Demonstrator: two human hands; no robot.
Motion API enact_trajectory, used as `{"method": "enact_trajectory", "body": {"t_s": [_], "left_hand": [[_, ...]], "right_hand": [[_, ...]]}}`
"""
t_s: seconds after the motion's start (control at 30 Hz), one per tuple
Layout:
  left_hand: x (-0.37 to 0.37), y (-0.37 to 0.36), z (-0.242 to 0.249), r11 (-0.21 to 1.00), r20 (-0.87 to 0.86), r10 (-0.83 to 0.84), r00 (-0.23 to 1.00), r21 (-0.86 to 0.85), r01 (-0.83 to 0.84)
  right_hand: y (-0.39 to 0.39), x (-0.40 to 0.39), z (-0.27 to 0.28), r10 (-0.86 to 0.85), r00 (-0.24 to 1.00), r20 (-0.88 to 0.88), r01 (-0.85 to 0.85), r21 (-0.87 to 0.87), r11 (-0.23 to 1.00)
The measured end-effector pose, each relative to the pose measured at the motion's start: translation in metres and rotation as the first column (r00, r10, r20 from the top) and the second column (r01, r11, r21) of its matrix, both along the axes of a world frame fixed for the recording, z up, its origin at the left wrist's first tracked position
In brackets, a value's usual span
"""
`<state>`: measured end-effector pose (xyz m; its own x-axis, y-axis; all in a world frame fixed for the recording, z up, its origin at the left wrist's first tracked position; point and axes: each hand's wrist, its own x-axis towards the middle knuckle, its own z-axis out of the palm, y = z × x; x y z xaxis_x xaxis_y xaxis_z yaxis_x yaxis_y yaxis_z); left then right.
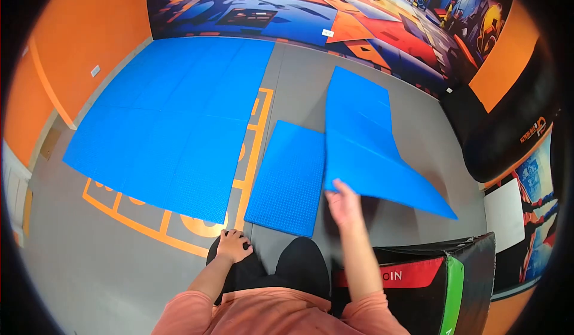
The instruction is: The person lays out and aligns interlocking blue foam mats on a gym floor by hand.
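Note:
My right hand [344, 205] grips the near left corner of a blue foam mat [365, 155], its thumb on the top face. That mat is bent, with its near part lifted off the grey floor and a shadow beneath. My left hand [234, 245] rests on my left knee, fingers spread and holding nothing. A smaller textured blue mat [289, 179] lies flat on the floor just left of the lifted one. Farther left, a wide sheet of joined blue mats [173, 117] covers the floor.
Orange lines [164, 221] mark the grey floor [66, 227] beside the wide mats. A black box [472, 275] with red and green panels stands at my right. Black padded equipment [508, 132] lines the right wall. A mural [287, 12] covers the far wall.

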<state>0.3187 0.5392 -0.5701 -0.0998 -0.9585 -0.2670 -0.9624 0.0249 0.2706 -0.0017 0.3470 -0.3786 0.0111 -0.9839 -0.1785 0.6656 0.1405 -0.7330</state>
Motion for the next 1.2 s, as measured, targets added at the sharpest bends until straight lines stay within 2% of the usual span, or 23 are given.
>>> {"method": "enact_trajectory", "body": {"t_s": [0.13, 0.2, 0.23, 0.27, 0.3, 0.33, 0.37, 0.4, 0.47, 0.5, 0.53, 0.57, 0.6, 0.63, 0.67, 0.73, 0.8, 0.87, 0.93, 1.0, 1.07, 1.13, 1.2], "left_hand": [[-0.003, 0.013, -0.004, 0.996, 0.078, -0.011, 0.997, -0.090, 0.018], [0.003, 0.021, 0.000, 0.993, -0.130, -0.003, 0.992, -0.114, -0.012], [0.005, 0.028, 0.011, 0.989, -0.236, 0.028, 0.971, -0.135, -0.061], [0.012, 0.025, 0.001, 0.988, -0.221, 0.028, 0.975, -0.143, -0.060], [0.018, 0.024, -0.027, 0.947, -0.610, 0.287, 0.738, 0.062, -0.316], [0.024, 0.024, -0.042, 0.831, -0.813, 0.497, 0.303, 0.345, -0.437], [0.002, 0.023, 0.005, 0.810, -0.877, 0.460, -0.142, 0.480, -0.338], [0.000, 0.017, 0.030, 0.720, -0.754, 0.577, -0.315, 0.651, -0.239], [-0.007, 0.010, 0.119, 0.548, -0.491, 0.747, -0.449, 0.836, -0.002], [-0.004, 0.002, 0.107, 0.547, -0.489, 0.753, -0.441, 0.837, 0.005], [0.005, -0.011, 0.087, 0.619, -0.580, 0.741, -0.338, 0.786, 0.007], [0.014, -0.017, 0.076, 0.684, -0.662, 0.713, -0.233, 0.729, 0.021], [0.020, -0.019, 0.076, 0.681, -0.659, 0.717, -0.227, 0.731, 0.031], [0.028, -0.023, 0.079, 0.686, -0.670, 0.712, -0.211, 0.728, 0.001], [0.039, -0.028, 0.082, 0.689, -0.680, 0.707, -0.195, 0.724, -0.030], [0.071, -0.027, 0.099, 0.622, -0.618, 0.760, -0.199, 0.781, -0.050], [0.105, -0.017, 0.090, 0.641, -0.630, 0.748, -0.209, 0.767, -0.016], [0.130, 0.002, 0.088, 0.644, -0.648, 0.751, -0.127, 0.761, -0.078], [0.156, 0.018, 0.069, 0.629, -0.635, 0.770, -0.062, 0.772, -0.097], [0.172, 0.024, 0.063, 0.618, -0.621, 0.783, 0.006, 0.778, -0.116], [0.183, 0.025, 0.070, 0.535, -0.525, 0.845, 0.106, 0.826, -0.177], [0.199, 0.022, 0.064, 0.494, -0.487, 0.869, 0.086, 0.848, -0.191], [0.199, 0.017, 0.074, 0.455, -0.449, 0.890, 0.074, 0.867, -0.205]], "right_hand": [[0.096, 0.090, -0.027, 0.148, 0.965, -0.215, -0.126, 0.114, 0.985], [0.135, 0.116, -0.051, 0.282, 0.950, -0.135, -0.264, 0.135, 0.955], [0.155, 0.126, -0.063, 0.305, 0.927, -0.219, -0.271, 0.174, 0.947], [0.172, 0.133, -0.074, 0.328, 0.895, -0.302, -0.272, 0.213, 0.938], [0.190, 0.136, -0.082, 0.388, 0.853, -0.349, -0.335, 0.204, 0.920], [0.203, 0.137, -0.088, 0.441, 0.805, -0.396, -0.394, 0.198, 0.898], [0.216, 0.136, -0.085, 0.501, 0.749, -0.433, -0.466, 0.193, 0.863], [0.228, 0.132, -0.071, 0.540, 0.734, -0.411, -0.509, 0.193, 0.839], [0.236, 0.122, -0.099, 0.614, 0.652, -0.446, -0.670, 0.041, 0.741], [0.241, 0.111, -0.087, 0.650, 0.638, -0.413, -0.714, -0.002, 0.700], [0.244, 0.097, -0.073, 0.685, 0.620, -0.383, -0.754, -0.047, 0.656], [0.242, 0.080, -0.082, 0.693, 0.500, -0.519, -0.818, -0.020, 0.574], [0.240, 0.061, -0.087, 0.755, 0.461, -0.467, -0.830, 0.074, 0.552], [0.238, 0.042, -0.093, 0.735, 0.618, -0.281, -0.723, 0.166, 0.671], [0.240, 0.022, -0.099, 0.647, 0.756, -0.097, -0.602, 0.282, 0.747], [0.250, -0.025, -0.107, 0.343, 0.937, 0.068, -0.347, 0.307, 0.886], [0.253, -0.068, -0.123, 0.203, 0.976, 0.079, -0.218, 0.342, 0.914], [0.263, -0.096, -0.112, 0.016, 0.995, 0.102, -0.052, 0.362, 0.931], [0.265, -0.121, -0.085, -0.117, 0.937, 0.330, -0.013, 0.367, 0.930], [0.259, -0.146, -0.094, -0.090, 0.954, 0.287, -0.029, 0.387, 0.922], [0.250, -0.163, -0.104, 0.071, 0.963, 0.261, -0.165, 0.358, 0.919], [0.243, -0.173, -0.097, 0.127, 0.954, 0.273, -0.232, 0.396, 0.889], [0.237, -0.181, -0.098, 0.403, 0.912, -0.076, -0.319, 0.483, 0.816]]}}
